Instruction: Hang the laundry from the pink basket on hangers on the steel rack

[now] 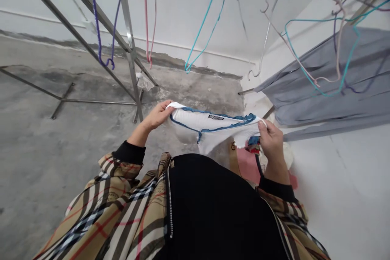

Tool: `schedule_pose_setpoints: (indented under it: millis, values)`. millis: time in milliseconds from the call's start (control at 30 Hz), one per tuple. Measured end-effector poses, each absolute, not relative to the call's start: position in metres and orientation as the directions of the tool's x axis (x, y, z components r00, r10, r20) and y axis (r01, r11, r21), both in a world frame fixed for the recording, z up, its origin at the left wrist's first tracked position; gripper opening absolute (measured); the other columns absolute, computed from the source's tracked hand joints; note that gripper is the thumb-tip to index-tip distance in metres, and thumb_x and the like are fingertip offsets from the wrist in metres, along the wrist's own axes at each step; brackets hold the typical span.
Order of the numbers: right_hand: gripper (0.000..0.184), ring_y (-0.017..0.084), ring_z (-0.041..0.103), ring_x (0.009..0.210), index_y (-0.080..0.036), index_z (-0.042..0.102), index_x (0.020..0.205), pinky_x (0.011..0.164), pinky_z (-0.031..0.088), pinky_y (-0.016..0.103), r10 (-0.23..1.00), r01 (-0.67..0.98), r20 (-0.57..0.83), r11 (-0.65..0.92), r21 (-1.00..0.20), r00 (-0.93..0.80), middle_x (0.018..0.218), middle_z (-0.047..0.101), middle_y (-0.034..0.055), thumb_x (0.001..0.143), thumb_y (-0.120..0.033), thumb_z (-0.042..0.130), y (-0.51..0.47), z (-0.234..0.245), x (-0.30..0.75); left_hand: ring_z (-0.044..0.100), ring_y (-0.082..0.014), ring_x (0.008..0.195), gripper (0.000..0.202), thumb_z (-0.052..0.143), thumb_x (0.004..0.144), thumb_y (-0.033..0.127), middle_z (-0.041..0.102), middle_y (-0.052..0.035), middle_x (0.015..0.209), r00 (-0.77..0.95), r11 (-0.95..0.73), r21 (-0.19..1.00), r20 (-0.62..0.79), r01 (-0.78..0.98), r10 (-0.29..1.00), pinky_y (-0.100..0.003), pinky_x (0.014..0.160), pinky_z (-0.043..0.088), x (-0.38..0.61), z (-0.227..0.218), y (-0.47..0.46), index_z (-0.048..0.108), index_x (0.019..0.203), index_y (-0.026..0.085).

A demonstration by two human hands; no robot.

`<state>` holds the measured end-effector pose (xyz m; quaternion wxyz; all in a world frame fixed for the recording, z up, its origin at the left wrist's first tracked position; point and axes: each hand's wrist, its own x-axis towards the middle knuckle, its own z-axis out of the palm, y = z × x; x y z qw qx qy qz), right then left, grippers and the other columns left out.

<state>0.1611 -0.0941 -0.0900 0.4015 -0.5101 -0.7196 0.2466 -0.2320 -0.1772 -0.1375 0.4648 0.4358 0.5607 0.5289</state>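
Note:
A white garment with blue trim (219, 130) is stretched sideways in front of my body; it looks like underpants, with a small dark label at the inside back. My left hand (158, 114) pinches its left end between thumb and fingers. At the opposite end, my right hand (271, 140) is closed on the white edge. The cloth sags between the two hands, and its lower part hangs toward my black top.
Metal rack bars (129, 36) stand at the left. Above hang a purple hanger (96, 28), a turquoise hanger (201, 28) and several others. Grey cloth (329, 77) hangs by the right wall. A pink item (248, 164) lies below my right hand.

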Motion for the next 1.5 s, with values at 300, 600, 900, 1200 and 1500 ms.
schedule_pose_setpoints:
  millis: [300,600,900,1200,1500]
  values:
    - [0.041,0.016,0.058,0.072,-0.015,0.069,0.095,0.073,0.048,0.03,0.955,0.352,0.292,0.254,-0.901,0.058,0.078,0.066,0.0024,0.084,-0.052,0.056,-0.084,-0.106,0.125,0.043,-0.0098,0.059,0.026,0.063,0.072,0.039,0.05,0.0032,0.065,-0.345,0.104,0.988,-0.137,-0.113,0.929,-0.019,0.056,0.033,-0.24,-0.133,-0.173,0.06,0.082,0.015]
    - [0.038,0.013,0.059,0.06,-0.014,0.066,0.086,0.07,0.053,0.032,0.985,-0.039,0.087,0.094,-0.995,0.15,0.069,0.063,-0.0004,0.069,-0.047,0.073,-0.082,-0.097,0.125,0.043,-0.0083,0.052,0.031,0.069,0.065,0.039,0.054,0.0028,0.061,-0.383,0.15,0.965,-0.224,-0.213,0.896,-0.018,0.048,0.033,-0.251,-0.134,-0.196,0.065,0.081,0.013]
    - [0.04,0.012,0.056,0.057,-0.014,0.065,0.086,0.064,0.052,0.03,0.979,0.001,0.108,0.109,-0.994,0.173,0.065,0.059,-0.0022,0.071,-0.051,0.071,-0.081,-0.096,0.143,0.039,-0.007,0.046,0.029,0.072,0.062,0.04,0.049,0.0043,0.054,-0.354,0.18,0.959,-0.249,-0.217,0.901,-0.018,0.044,0.028,-0.246,-0.131,-0.208,0.062,0.071,0.015]
    - [0.042,0.018,0.063,0.061,-0.018,0.066,0.089,0.062,0.053,0.032,0.995,-0.01,-0.088,-0.087,-0.996,0.055,0.066,0.066,0.0015,0.068,-0.053,0.073,-0.089,-0.11,0.151,0.045,-0.0091,0.05,0.036,0.073,0.063,0.046,0.056,0.0022,0.059,-0.249,0.241,0.944,-0.295,-0.227,0.922,-0.019,0.046,0.032,-0.227,-0.117,-0.227,0.067,0.077,0.013]
    - [0.048,0.027,0.067,0.086,-0.019,0.076,0.095,0.075,0.054,0.035,0.776,0.384,-0.248,-0.008,-0.923,-0.58,0.094,0.074,0.0071,0.053,-0.041,0.084,-0.102,-0.121,0.145,0.042,-0.008,0.046,0.032,0.074,0.06,0.043,0.049,0.0053,0.052,-0.501,0.061,0.909,-0.282,-0.412,0.818,-0.019,0.045,0.034,-0.241,-0.096,-0.261,0.055,0.064,0.017]
